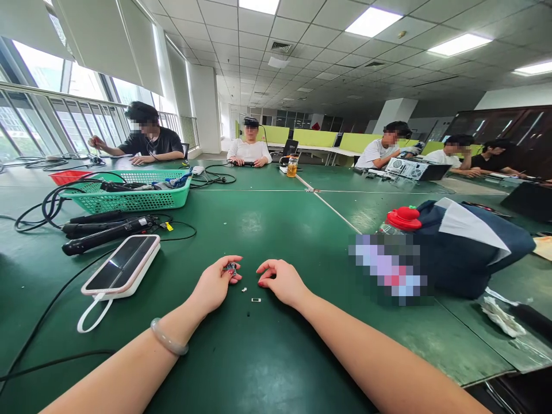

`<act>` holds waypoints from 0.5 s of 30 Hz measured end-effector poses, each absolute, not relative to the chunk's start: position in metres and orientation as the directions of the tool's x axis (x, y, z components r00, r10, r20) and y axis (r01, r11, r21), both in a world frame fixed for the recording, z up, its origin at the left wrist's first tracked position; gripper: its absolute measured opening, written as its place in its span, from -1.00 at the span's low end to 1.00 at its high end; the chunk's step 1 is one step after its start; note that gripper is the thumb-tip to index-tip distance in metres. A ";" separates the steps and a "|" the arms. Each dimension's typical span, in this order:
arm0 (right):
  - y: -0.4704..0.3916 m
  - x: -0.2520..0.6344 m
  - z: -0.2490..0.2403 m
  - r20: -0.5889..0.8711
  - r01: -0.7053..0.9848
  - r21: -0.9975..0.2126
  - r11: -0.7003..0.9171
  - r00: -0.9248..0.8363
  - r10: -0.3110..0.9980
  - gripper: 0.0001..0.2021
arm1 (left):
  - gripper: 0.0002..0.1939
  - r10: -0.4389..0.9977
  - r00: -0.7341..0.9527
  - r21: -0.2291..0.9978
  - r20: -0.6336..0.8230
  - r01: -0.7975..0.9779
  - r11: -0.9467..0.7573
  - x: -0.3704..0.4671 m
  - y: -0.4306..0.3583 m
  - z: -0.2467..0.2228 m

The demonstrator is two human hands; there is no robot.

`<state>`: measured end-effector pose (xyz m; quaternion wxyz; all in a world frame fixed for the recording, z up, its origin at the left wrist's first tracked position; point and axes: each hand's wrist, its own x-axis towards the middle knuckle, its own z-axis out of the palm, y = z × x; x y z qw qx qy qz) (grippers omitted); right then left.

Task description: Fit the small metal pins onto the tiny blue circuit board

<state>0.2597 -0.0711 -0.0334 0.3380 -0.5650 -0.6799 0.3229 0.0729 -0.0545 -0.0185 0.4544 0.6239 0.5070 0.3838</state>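
Observation:
My left hand [218, 283] is closed with its fingertips round a small dark, bluish piece that has shiny metal parts [232, 268]; its exact kind is too small to make out. Just to the right, my right hand [282, 282] hovers low over the green table [276, 356], fingers loosely curled and thumb apart from them, with nothing visible in it. Between and below the hands lie a small white fragment [244, 289], a little rectangular piece with a pale frame [256, 300] and a tiny black bit [248, 314].
Left of my hands are a power bank with a looped white cord [123, 267], black handheld tools [110, 233], and a green basket [129, 201] with cables. To the right stand a dark blue bag [466, 253] and a red-capped bottle [403, 218]. Several people sit around the table.

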 end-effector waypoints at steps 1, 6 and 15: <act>-0.071 0.260 -0.033 0.107 0.567 -0.807 0.162 -0.128 0.986 -0.83 | -0.68 0.981 0.194 0.960 0.003 0.274 -0.057 0.073 -0.055 -0.018; -0.072 0.260 -0.034 0.111 0.570 -0.805 0.161 -0.122 0.986 -0.79 | -0.70 0.970 0.241 0.964 -0.040 0.265 -0.026 0.072 -0.055 -0.017; -0.072 0.262 -0.035 0.120 0.556 -0.815 0.159 -0.107 0.987 -0.79 | -0.72 0.959 0.273 0.828 0.080 0.517 -0.216 0.069 -0.060 -0.011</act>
